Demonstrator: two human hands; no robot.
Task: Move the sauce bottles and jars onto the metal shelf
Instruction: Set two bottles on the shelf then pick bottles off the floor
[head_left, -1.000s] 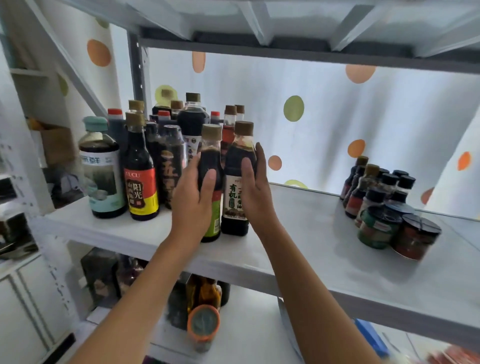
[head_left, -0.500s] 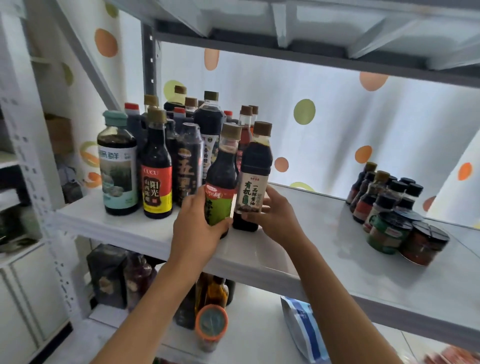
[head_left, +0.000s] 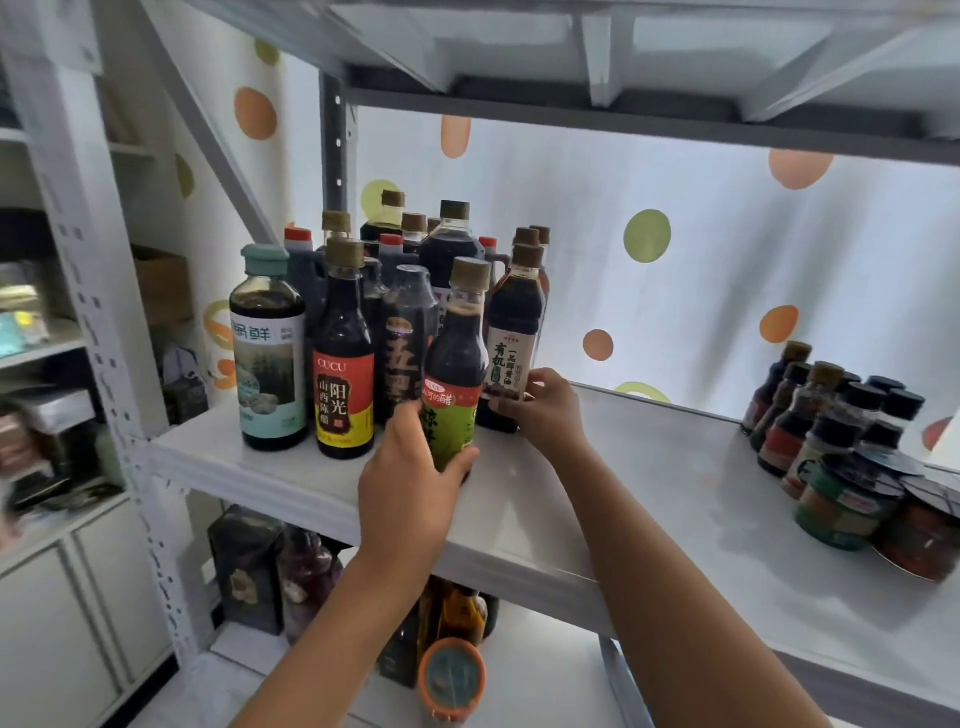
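On the white metal shelf (head_left: 649, 499) my left hand (head_left: 410, 483) grips the lower part of a dark bottle with a green and red label (head_left: 454, 374), which stands upright near the front. My right hand (head_left: 545, 410) holds the base of a dark soy sauce bottle with a cream label (head_left: 511, 338) just behind and to the right of it. Both bottles stand at the right edge of a crowd of several tall sauce bottles (head_left: 343, 343) on the shelf's left part.
Several small dark bottles and squat jars (head_left: 852, 457) sit at the shelf's right end. An upper shelf (head_left: 623, 62) hangs close overhead. Below, a lower shelf carries dark bottles and an orange-lidded jar (head_left: 452, 680). Shelf posts (head_left: 93, 312) and cupboards stand to the left.
Both hands slid down from the bottles' upper bodies to their bases. The two bottles now stand further back, close against the group, with the cream-labelled one behind the green-labelled one.
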